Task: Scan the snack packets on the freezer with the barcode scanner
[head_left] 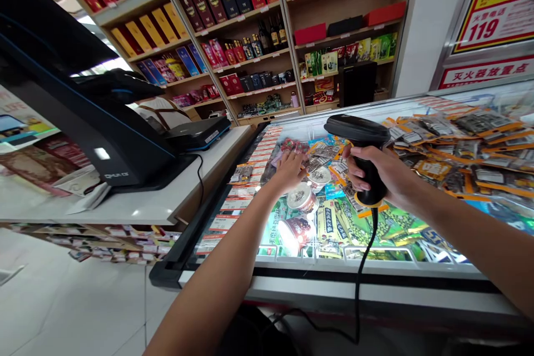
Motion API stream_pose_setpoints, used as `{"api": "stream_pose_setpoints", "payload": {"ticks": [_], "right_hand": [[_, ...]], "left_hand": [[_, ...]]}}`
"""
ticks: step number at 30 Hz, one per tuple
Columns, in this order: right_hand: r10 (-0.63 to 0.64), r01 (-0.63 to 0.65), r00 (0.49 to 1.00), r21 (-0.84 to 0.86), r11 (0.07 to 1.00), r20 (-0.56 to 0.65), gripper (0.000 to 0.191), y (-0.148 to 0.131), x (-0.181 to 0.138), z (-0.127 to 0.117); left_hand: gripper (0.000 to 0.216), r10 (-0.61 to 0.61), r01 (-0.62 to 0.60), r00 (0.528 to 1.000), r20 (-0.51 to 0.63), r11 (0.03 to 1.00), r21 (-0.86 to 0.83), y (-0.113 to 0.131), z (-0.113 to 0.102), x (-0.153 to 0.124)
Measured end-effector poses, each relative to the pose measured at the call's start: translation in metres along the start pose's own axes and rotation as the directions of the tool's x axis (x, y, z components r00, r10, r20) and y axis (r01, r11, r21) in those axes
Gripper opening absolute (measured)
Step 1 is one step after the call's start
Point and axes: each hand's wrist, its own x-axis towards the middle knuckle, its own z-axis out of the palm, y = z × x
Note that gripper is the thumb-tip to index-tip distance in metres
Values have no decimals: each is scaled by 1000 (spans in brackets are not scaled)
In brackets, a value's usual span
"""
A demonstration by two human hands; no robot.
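Note:
My right hand (386, 175) is wrapped round the grip of a black barcode scanner (359, 132), whose head points left over a glass-topped chest freezer (334, 283). The scanner's black cable (359, 267) hangs down past the freezer's front edge. My left hand (288, 169) reaches across the freezer and rests with fingers bent on small packets and round tubs (301, 197) lying there. Whether it grips one I cannot make out.
Orange-edged packets (459, 144) cover the freezer's right side, green bags (359, 222) the front. At left a white counter (137, 208) carries a black checkout terminal (83, 117). Shelves of boxed goods and bottles (250, 16) line the back wall. White floor tiles lie lower left.

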Motion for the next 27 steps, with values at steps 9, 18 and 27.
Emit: {"api": "stream_pose_setpoints", "payload": {"ticks": [9,18,27], "right_hand": [[118,-119,993,22,993,31,17,0,1,-4],[103,-103,995,-21,994,-1,18,-6,-1,-4],[44,-47,999,-183,982,-19,20,2,-5,4]], "left_hand": [[32,-56,157,956,290,929,-336,7,-48,-14],[31,65,161,964,257,627,-762,33,-68,-19],[26,-444,-65,860,-250,390,-918,21,-60,-4]]}}
